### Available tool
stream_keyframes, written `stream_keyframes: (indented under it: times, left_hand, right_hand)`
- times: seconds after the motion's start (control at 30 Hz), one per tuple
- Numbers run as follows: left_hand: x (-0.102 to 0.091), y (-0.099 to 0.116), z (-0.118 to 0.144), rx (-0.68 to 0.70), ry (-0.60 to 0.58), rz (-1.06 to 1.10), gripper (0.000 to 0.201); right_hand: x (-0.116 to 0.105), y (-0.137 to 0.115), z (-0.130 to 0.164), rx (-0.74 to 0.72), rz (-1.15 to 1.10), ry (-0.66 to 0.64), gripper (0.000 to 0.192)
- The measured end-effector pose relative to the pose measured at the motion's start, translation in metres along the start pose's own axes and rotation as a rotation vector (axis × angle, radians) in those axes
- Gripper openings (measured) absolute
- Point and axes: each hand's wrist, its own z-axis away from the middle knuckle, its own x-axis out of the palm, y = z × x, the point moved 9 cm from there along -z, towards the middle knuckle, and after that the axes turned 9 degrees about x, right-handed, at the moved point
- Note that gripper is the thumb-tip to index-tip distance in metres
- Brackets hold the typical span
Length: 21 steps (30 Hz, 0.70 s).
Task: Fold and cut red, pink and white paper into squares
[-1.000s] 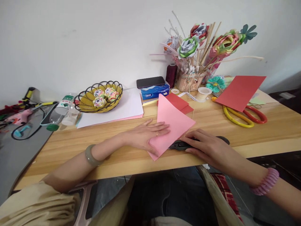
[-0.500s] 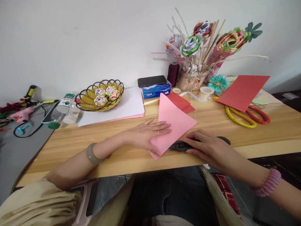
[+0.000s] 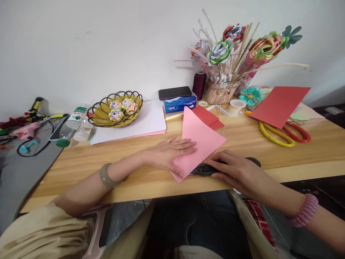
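Pink paper (image 3: 201, 135) lies at an angle near the table's front edge. My left hand (image 3: 169, 154) presses flat on its left part, fingers spread. At the paper's lower right edge my right hand (image 3: 233, 167) is closed over a dark utility knife (image 3: 206, 169). The knife's front end reaches the paper edge, where the blade is mostly hidden. Its rounded back end shows beyond my knuckles. Behind the pink sheet lies red paper (image 3: 208, 117), partly covered by it.
A yellow basket (image 3: 104, 120) with paper flowers rests on white sheets (image 3: 151, 124). Plastic bottles (image 3: 71, 126) lie left. Behind stand a blue tissue pack (image 3: 179, 104), a thread spool (image 3: 199, 86) and a flower holder (image 3: 219, 94). Scissors (image 3: 289, 142) lie right under a red sheet (image 3: 281, 106).
My right hand has slid slightly left with the utility knife, along the paper's lower right edge. My left hand stays pressed on the pink paper.
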Motion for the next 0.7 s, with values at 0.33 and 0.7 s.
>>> stream_keyframes:
  times: [0.33,0.7]
  left_hand:
    - [0.0,0.0,-0.001,0.003,-0.001,0.013,0.087]
    - [-0.001,0.0,0.0,0.014,-0.007,0.033,0.088]
  right_hand:
    - [0.002,-0.005,0.0,-0.006,-0.016,-0.001,0.042]
    - [0.001,-0.014,-0.002,-0.024,-0.032,0.014,0.04]
